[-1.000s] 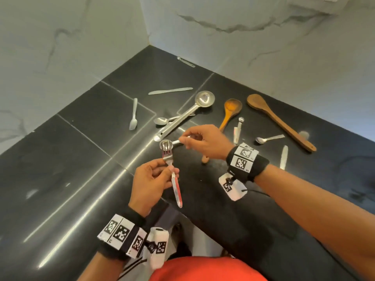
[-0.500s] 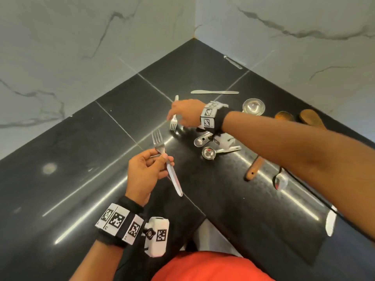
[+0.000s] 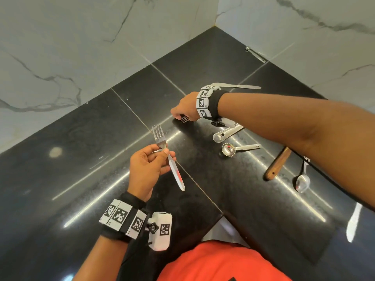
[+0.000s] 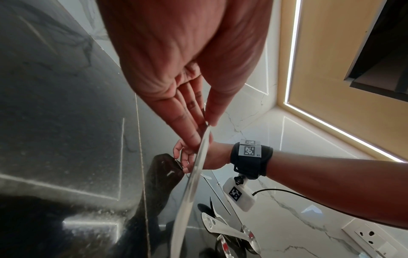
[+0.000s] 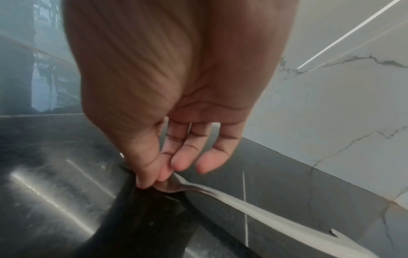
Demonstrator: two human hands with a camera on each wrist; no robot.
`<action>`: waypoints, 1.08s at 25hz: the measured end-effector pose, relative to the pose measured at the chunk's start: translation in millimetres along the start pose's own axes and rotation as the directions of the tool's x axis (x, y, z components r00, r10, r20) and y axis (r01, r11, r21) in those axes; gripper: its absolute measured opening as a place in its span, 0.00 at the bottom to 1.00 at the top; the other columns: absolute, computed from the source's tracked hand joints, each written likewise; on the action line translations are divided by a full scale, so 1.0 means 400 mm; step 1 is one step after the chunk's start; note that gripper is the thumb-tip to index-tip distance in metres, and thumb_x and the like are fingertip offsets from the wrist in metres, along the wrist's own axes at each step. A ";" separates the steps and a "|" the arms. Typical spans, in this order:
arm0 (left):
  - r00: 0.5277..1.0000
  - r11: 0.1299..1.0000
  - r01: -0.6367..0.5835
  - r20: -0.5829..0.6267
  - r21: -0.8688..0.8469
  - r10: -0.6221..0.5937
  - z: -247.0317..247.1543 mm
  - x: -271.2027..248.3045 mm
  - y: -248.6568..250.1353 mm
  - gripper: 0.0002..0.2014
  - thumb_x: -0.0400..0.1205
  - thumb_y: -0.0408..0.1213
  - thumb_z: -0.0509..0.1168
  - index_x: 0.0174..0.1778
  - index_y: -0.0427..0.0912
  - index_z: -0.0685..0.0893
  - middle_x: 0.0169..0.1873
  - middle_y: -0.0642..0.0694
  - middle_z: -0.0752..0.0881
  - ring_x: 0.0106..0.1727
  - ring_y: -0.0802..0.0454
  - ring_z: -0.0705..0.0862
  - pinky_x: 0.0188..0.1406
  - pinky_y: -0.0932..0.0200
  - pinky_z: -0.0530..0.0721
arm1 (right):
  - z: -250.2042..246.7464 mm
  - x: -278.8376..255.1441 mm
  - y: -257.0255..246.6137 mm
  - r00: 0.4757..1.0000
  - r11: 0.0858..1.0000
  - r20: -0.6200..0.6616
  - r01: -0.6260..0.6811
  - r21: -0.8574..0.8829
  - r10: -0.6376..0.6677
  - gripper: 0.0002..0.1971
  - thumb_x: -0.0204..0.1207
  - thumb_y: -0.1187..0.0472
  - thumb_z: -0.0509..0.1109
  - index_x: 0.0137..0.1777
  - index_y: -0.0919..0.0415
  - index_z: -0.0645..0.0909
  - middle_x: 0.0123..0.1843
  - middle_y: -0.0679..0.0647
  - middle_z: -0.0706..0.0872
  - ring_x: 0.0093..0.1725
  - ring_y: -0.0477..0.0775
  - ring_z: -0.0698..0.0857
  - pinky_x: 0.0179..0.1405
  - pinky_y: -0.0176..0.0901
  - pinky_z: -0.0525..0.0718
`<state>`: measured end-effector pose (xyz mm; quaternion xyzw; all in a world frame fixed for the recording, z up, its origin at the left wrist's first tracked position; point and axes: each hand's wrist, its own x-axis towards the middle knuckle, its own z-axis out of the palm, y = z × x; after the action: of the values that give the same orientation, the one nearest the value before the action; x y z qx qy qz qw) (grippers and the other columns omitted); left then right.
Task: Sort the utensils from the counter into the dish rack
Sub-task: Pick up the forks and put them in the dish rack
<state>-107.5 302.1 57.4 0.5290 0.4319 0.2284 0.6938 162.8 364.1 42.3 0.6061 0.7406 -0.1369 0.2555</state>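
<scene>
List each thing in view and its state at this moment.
Left hand: pinches a fork, held off the counter.
Fork: tines up, in the left hand.
Right hand: pinches a second fork.
Second fork: at the counter, being picked up.
Small spoon: lying flat.
Wooden handle: lying flat.

Home kitchen, by the look of it. Polished black stone counter (image 3: pixel 81 159) running into a corner, white marble-look wall tiles (image 3: pixel 60 47) as backsplash. Loose cutlery on the counter: steel ladle (image 3: pixel 227 133), wooden spoon handle (image 3: pixel 277 165). Wall socket (image 4: pixel 371 235) low on the tiles, possibly a cabinet above.
</scene>
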 end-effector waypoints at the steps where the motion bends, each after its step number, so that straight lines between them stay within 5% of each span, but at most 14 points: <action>1: 1.000 1.000 -0.007 0.005 -0.001 0.007 0.002 0.000 0.001 0.11 0.84 0.28 0.65 0.61 0.28 0.82 0.43 0.35 0.93 0.45 0.43 0.93 0.45 0.47 0.92 | 0.001 -0.001 -0.003 1.000 1.000 0.006 -0.010 -0.001 0.010 0.16 0.73 0.65 0.69 0.59 0.51 0.77 0.45 0.52 0.81 0.46 0.63 0.85 0.38 0.51 0.79; 5: 0.999 1.000 -0.029 0.030 0.006 0.029 0.012 -0.011 0.002 0.10 0.84 0.28 0.65 0.60 0.30 0.83 0.42 0.40 0.94 0.46 0.44 0.93 0.44 0.50 0.92 | -0.009 0.001 -0.001 0.997 0.998 0.073 -0.013 -0.062 0.017 0.13 0.74 0.63 0.72 0.58 0.54 0.80 0.59 0.56 0.83 0.58 0.62 0.83 0.40 0.48 0.72; 8: 0.999 0.999 -0.035 0.038 0.016 0.034 0.017 -0.013 -0.001 0.10 0.84 0.28 0.64 0.61 0.31 0.83 0.44 0.39 0.93 0.46 0.45 0.93 0.45 0.50 0.92 | -0.010 -0.009 0.002 0.998 0.996 0.059 -0.007 -0.085 0.012 0.07 0.74 0.61 0.73 0.50 0.55 0.82 0.59 0.56 0.83 0.58 0.63 0.83 0.31 0.45 0.69; 12: 0.998 0.999 -0.050 0.030 0.006 0.050 0.016 -0.013 -0.006 0.10 0.84 0.28 0.64 0.60 0.32 0.84 0.46 0.36 0.93 0.47 0.44 0.93 0.46 0.49 0.92 | -0.022 -0.077 -0.008 0.955 0.953 -0.283 0.008 0.304 0.082 0.07 0.74 0.59 0.75 0.50 0.55 0.83 0.46 0.49 0.87 0.47 0.56 0.85 0.44 0.45 0.79; 14: 0.999 0.999 -0.053 0.013 -0.006 0.053 0.019 -0.015 -0.011 0.09 0.84 0.29 0.65 0.59 0.34 0.84 0.46 0.36 0.92 0.47 0.43 0.93 0.47 0.48 0.92 | -0.032 -0.140 -0.034 0.832 0.841 -0.513 0.114 0.529 0.210 0.09 0.71 0.57 0.78 0.49 0.55 0.85 0.41 0.46 0.88 0.42 0.48 0.85 0.45 0.42 0.81; 16: 0.999 0.999 -0.050 0.002 -0.021 0.050 0.032 -0.015 -0.015 0.09 0.84 0.29 0.65 0.58 0.34 0.84 0.47 0.35 0.92 0.49 0.42 0.93 0.49 0.46 0.91 | -0.026 -0.212 -0.071 0.720 0.657 -0.590 0.249 0.712 0.367 0.09 0.69 0.59 0.81 0.47 0.56 0.86 0.38 0.46 0.90 0.37 0.41 0.86 0.44 0.38 0.84; 21: 0.993 0.997 -0.067 0.091 -0.033 0.070 0.127 -0.041 -0.008 0.07 0.84 0.27 0.64 0.55 0.37 0.84 0.45 0.38 0.92 0.45 0.48 0.93 0.42 0.53 0.91 | 0.060 -0.368 -0.173 0.677 0.245 -0.504 0.447 0.861 0.536 0.11 0.68 0.68 0.83 0.46 0.68 0.85 0.39 0.62 0.91 0.36 0.51 0.89 0.44 0.47 0.89; 23: 0.984 0.998 -0.057 0.169 -0.026 0.060 0.183 -0.072 -0.008 0.07 0.85 0.27 0.64 0.55 0.38 0.85 0.46 0.38 0.91 0.44 0.47 0.92 0.40 0.55 0.91 | 0.108 -0.418 -0.210 0.656 0.181 -0.457 0.445 0.877 0.600 0.10 0.68 0.69 0.83 0.46 0.66 0.86 0.38 0.61 0.90 0.36 0.49 0.87 0.42 0.42 0.87; 27: 0.962 0.998 -0.062 0.266 0.015 0.056 0.273 -0.142 -0.039 0.09 0.84 0.25 0.65 0.57 0.36 0.86 0.46 0.40 0.92 0.44 0.49 0.92 0.42 0.55 0.91 | 0.195 -0.518 -0.252 0.599 0.100 -0.376 0.442 0.891 0.707 0.12 0.67 0.66 0.84 0.46 0.70 0.86 0.39 0.64 0.88 0.37 0.55 0.86 0.45 0.60 0.88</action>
<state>-47.6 194.2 70.6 0.5757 0.3216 0.1708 0.7321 109.5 129.5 79.6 0.6747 0.3986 -0.2811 -0.5540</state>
